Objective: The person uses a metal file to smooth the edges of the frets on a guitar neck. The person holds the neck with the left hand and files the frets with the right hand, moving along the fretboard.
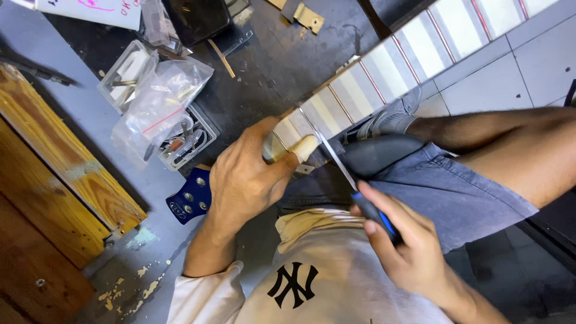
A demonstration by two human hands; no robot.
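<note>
A guitar neck (384,66) with masked frets runs from the upper right down to my lap. My left hand (246,174) grips the neck near its nut end, thumb over the taped fingerboard. The blue headstock (192,198) with tuner posts pokes out below that hand. My right hand (402,240) holds a thin metal file with a blue handle (375,213); the blade (333,153) lies across the fingerboard close to my left thumb.
A clear plastic box with small tools (186,141) and a plastic bag (159,102) sit on the dark floor at left. A wooden board (60,156) lies along the left edge. My bent leg (498,138) and shoe (390,117) are at right, on tiles.
</note>
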